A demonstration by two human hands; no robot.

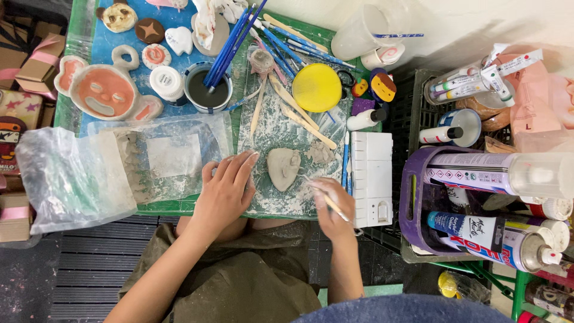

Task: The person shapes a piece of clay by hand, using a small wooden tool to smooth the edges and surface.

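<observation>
On the cluttered green craft surface (pixel 179 209), the small grey heart-shaped clay piece (pixel 282 168) lies on the dusty clear sheet between your hands: your left hand (pixel 226 190) rests flat, fingers spread, beside it, your right hand (pixel 332 206) pinches a thin wooden modelling tool (pixel 327 198), so shaping seems underway, calling for light, steady strokes.

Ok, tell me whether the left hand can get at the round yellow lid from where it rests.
Probably yes: the left hand lies flat and empty, and only low wooden modelling sticks lie between it and the round yellow lid, which sits uncovered.
</observation>
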